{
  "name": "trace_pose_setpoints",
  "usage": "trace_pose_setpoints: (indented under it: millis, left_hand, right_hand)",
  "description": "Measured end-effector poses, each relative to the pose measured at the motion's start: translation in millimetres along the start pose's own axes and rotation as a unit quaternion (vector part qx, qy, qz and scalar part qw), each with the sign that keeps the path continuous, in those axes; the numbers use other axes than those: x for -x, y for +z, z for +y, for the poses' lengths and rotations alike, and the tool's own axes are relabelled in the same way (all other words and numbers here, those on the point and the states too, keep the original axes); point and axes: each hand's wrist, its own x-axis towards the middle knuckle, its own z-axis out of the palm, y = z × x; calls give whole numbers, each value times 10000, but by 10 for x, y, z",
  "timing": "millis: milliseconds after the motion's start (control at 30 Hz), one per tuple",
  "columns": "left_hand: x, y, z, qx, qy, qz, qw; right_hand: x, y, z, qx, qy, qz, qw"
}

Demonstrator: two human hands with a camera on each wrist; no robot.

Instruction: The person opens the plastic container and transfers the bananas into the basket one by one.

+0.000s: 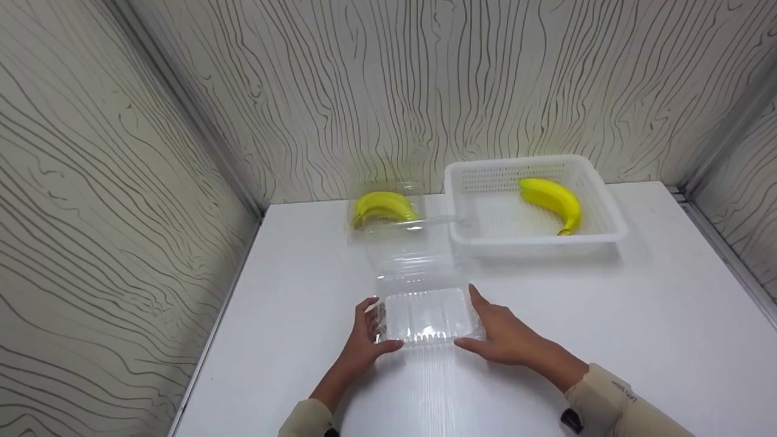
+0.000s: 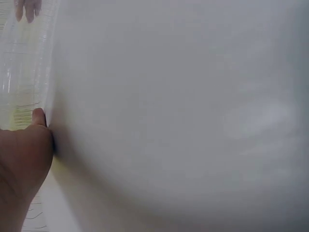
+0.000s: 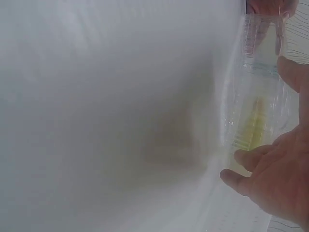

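Both our hands had hold of the clear plastic container [image 1: 428, 315] near the middle of the worktop [image 1: 279, 340], nearer us than the white basket [image 1: 540, 240] and left of it; whether its underside touched down we could not tell. Our left hand [image 1: 364, 340] curled round the left end, thumb along the near edge; our right hand [image 1: 510, 334] was spread wider, spanning the right end between thumb and forefinger. Such thin walls, we judged, called for light, even pressure close to the corners, both ends kept level so nothing buckled. The container's long axis ran left to right, hand to hand, one long side facing us. More clear plastic lay beyond, possibly its lid.
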Motion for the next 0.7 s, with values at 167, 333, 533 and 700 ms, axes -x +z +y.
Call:
trace_pose_setpoints:
  millis: [167, 333, 533, 700]
  left_hand:
    - [18, -108, -21, -3, -69, 167, 9998]
    - [61, -205, -54, 11, -182, 309, 9994]
    - [74, -289, -50, -38, -301, 497, 9983]
    - [59, -359, -62, -89, -494, 689, 9964]
  right_hand:
    - [-140, 60, -48, -103, -34, -120, 9999]
    - [-288, 94, -93, -326, -60, -313, 9990]
    - [-432, 118, -155, -536, -42, -453, 9975]
    - [-520, 159, -211, -632, 6, -485, 9968]
